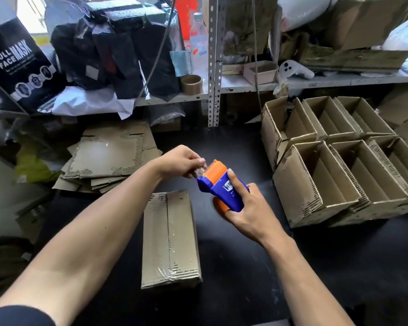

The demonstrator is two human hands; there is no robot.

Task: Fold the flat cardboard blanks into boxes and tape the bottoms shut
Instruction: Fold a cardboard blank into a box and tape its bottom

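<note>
- My right hand (247, 208) grips the tape dispenser (219, 187).
- My left hand (181, 161) pinches its tape end (199, 171).
- Folded box (170, 238) lies near on the worktop (245, 267).

Tape roll is hidden inside the dispenser (218, 184), can't see it. My right hand (250, 211) covers the dispenser's rear; my left fingertips (199, 162) blur around the clear tape end. Print on the dispenser label is too small to read. Rightmost folded boxes (339, 165) cut off by frame edge.
</note>
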